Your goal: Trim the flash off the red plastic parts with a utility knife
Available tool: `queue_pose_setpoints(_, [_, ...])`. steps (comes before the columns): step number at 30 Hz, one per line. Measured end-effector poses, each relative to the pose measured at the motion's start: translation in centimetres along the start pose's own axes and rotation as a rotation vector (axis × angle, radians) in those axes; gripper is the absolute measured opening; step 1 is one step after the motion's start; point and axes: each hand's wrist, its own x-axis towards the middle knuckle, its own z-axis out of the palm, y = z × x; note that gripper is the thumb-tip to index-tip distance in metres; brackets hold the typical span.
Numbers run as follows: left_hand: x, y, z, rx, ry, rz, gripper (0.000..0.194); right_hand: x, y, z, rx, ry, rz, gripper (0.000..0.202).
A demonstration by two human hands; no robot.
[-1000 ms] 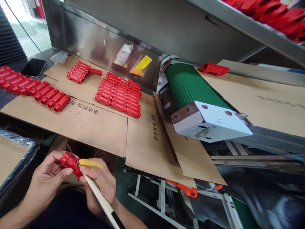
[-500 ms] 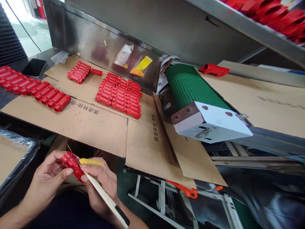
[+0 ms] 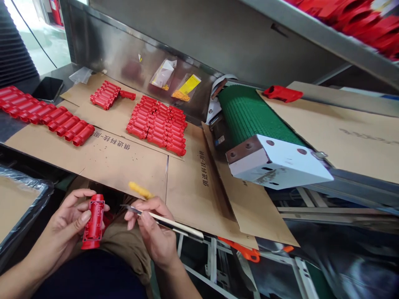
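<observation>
My left hand (image 3: 69, 218) grips a red plastic tube-shaped housing (image 3: 94, 222) between thumb and fingers, its side with rectangular outlines facing me. Held pen-like in my right hand (image 3: 157, 232) is a slim craft knife (image 3: 174, 224) with a pale handle. Its dark, narrow tip points left toward the housing, apart from it. One right finger, stretched out, wears a yellow finger cot (image 3: 140, 190). Both hands are over my lap, in front of the cardboard-covered bench (image 3: 124, 164).
Red housings lie in a row (image 3: 46, 114) at left and in stacked groups (image 3: 156, 124) on the cardboard. A phone (image 3: 48, 89) and small plastic bags (image 3: 186, 88) lie behind. A green conveyor belt (image 3: 252, 112) stands right, with one red part (image 3: 282, 94) beside it. A lined box (image 3: 18, 199) is at lower left.
My right hand has moved right with the craft knife, away from the housing. My left hand has turned the housing more upright, showing its outlined side. The finger with the yellow cot has lifted.
</observation>
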Motion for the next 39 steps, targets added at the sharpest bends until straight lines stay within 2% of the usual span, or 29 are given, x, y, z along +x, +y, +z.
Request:
queue_pose_setpoints(4, [-0.6, 0.9, 0.8, -0.010, 0.012, -0.195, 0.044, 0.2, 0.2, 0.1, -0.303, -0.018, 0.275, 0.022])
queue_pose_setpoints(6, [-0.7, 0.8, 0.7, -0.032, -0.036, -0.232, 0.056, 0.1, 0.5, 0.5, -0.267, -0.059, 0.465, 0.030])
queue_pose_setpoints(8, [-0.6, 0.4, 0.4, -0.035, -0.078, -0.147, 0.078, -0.1, 0.8, 0.8, -0.157, -0.073, 0.609, 0.038])
queue_pose_setpoints(9, [-0.6, 0.2, 0.3, -0.003, -0.071, -0.066, 0.082, -0.2, 0.9, 1.0, -0.164, -0.077, 0.610, 0.039])
queue_pose_setpoints(10, [-0.5, 0.1, 0.2, 0.045, -0.039, 0.017, 0.078, -0.4, 0.9, 1.0, -0.231, -0.082, 0.540, 0.036])
queue_pose_setpoints(11, [-0.4, 0.0, 0.2, 0.090, 0.012, 0.080, 0.068, -0.6, 0.8, 1.0, -0.345, -0.092, 0.404, 0.029])
queue_pose_setpoints(13, [-0.3, 0.1, 0.3, 0.114, 0.112, 0.131, 0.045, -0.8, 0.4, 0.9, -0.582, -0.115, 0.039, 0.009])
queue_pose_setpoints(14, [-0.3, 0.2, 0.4, 0.092, 0.136, 0.126, 0.038, -0.9, 0.2, 0.8, -0.647, -0.128, -0.119, 0.013])
queue_pose_setpoints(15, [-0.3, 0.4, 0.6, 0.067, 0.141, 0.121, 0.034, -0.9, 0.0, 0.7, -0.667, -0.142, -0.233, 0.027])
queue_pose_setpoints(17, [-0.3, 0.6, 0.8, 0.058, 0.126, 0.123, 0.032, -1.0, -0.2, 0.6, -0.619, -0.171, -0.347, 0.045])
queue_pose_setpoints(26, [-0.4, 0.7, 1.2, 0.083, 0.099, 0.157, 0.027, -0.5, 1.1, 1.1, -0.487, -0.171, -0.454, 0.034])
queue_pose_setpoints(29, [-0.4, 0.7, 1.1, 0.067, 0.106, 0.156, 0.028, -0.5, 1.0, 1.3, -0.493, -0.167, -0.440, 0.033])
queue_pose_setpoints(33, [-0.2, 0.2, 0.7, 0.031, 0.125, 0.130, 0.037, -0.7, 0.7, 1.5, -0.495, -0.155, -0.405, 0.027])
queue_pose_setpoints(39, [-0.2, -0.1, 0.3, -0.013, 0.134, 0.123, 0.041, -1.0, 0.6, 1.7, -0.462, -0.129, -0.367, 0.030])
